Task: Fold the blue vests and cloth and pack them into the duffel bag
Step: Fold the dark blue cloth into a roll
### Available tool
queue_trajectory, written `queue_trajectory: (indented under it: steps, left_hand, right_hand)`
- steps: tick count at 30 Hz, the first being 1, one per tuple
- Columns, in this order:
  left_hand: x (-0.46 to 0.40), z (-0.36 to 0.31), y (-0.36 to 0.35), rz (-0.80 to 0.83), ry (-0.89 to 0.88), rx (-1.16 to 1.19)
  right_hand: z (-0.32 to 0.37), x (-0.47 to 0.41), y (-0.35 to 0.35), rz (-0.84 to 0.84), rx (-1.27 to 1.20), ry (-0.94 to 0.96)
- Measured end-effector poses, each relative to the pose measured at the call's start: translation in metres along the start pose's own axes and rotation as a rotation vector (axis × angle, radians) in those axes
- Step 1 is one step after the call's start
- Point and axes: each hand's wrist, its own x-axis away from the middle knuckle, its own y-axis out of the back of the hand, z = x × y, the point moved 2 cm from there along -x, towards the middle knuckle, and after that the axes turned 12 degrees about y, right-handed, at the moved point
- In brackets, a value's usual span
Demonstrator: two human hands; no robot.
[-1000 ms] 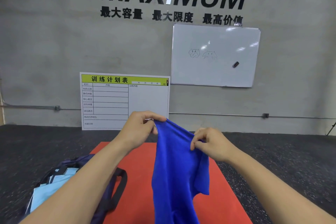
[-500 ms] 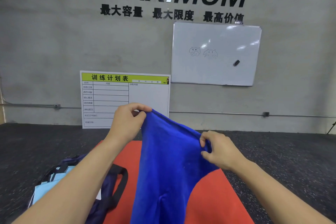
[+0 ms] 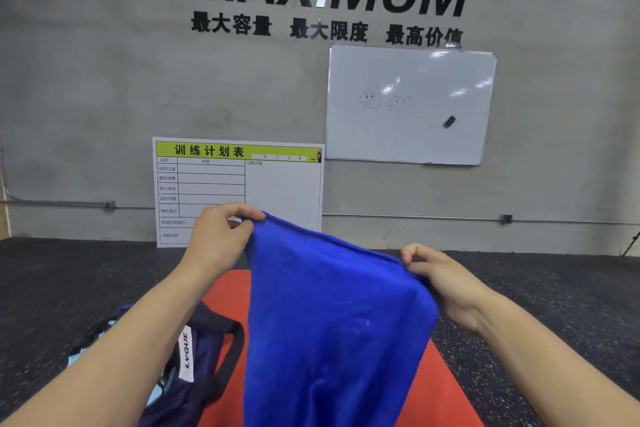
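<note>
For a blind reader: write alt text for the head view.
Both hands hold up a blue cloth by its top edge, left hand and right hand pinching it apart, above a red mat. A dark duffel bag lies at left.

The cloth (image 3: 332, 315) hung between the left hand (image 3: 221, 236) and right hand (image 3: 446, 281) above the mat (image 3: 446, 388) on the floor (image 3: 69, 274), the duffel bag (image 3: 194, 367) lay at its left, and behind, the training chart (image 3: 239, 184) leaned on the wall (image 3: 86, 62) left of the whiteboard (image 3: 408, 104).
</note>
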Motion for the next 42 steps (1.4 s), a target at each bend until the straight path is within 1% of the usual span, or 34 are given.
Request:
queue_trajectory:
  steps: [2, 4, 7, 8, 13, 15, 19, 20, 24, 26, 29, 33, 36, 39, 42]
  left_hand:
    - [0.001, 0.002, 0.000, 0.003, 0.014, -0.009]
    - [0.002, 0.004, 0.001, 0.003, 0.024, -0.005]
    - [0.004, 0.004, 0.003, 0.003, 0.031, -0.002]
    - [0.005, 0.004, 0.004, 0.001, 0.033, -0.004]
    - [0.004, 0.006, 0.006, 0.004, 0.032, 0.004]
    - [0.003, 0.007, 0.007, 0.011, 0.039, 0.010]
    - [0.004, 0.008, 0.007, 0.012, 0.044, -0.007]
    - [0.005, 0.008, 0.007, 0.017, 0.050, -0.001]
    - [0.006, 0.010, 0.006, 0.040, 0.084, 0.019]
    - [0.005, 0.011, 0.007, 0.042, 0.087, 0.026]
    - [0.005, 0.009, 0.008, 0.035, 0.075, 0.025]
    - [0.005, 0.001, 0.011, 0.019, 0.059, 0.030]
    - [0.001, -0.001, 0.010, 0.013, 0.059, 0.041]
    - [-0.004, -0.002, 0.006, 0.026, 0.051, 0.056]
    - [-0.014, -0.004, 0.001, 0.035, 0.053, 0.035]
  right_hand:
    - [0.003, 0.003, -0.002, 0.004, -0.070, -0.045]
    - [0.006, 0.006, -0.005, 0.020, -0.153, -0.051]
    - [0.009, 0.010, -0.007, 0.102, -0.184, 0.029]
    - [0.009, 0.010, -0.006, 0.101, -0.164, 0.066]
    - [0.010, 0.010, -0.007, -0.074, -0.033, 0.187]
    - [0.011, 0.010, -0.008, -0.112, -0.015, 0.202]
    - [0.008, 0.006, -0.003, -0.235, 0.026, 0.120]
    - [0.007, 0.006, -0.001, -0.240, 0.037, 0.099]
    - [0.013, 0.011, 0.003, -0.190, 0.020, 0.091]
    - [0.022, 0.015, 0.006, -0.137, 0.011, 0.133]
    - [0.037, 0.023, 0.010, -0.009, -0.048, 0.207]
    - [0.054, 0.030, 0.022, 0.043, -0.067, 0.247]
    - [0.061, 0.030, 0.032, 0.085, 0.081, 0.256]
    - [0.067, 0.023, 0.039, 0.064, 0.250, 0.260]
    - [0.067, 0.004, 0.047, 0.014, 0.275, 0.212]
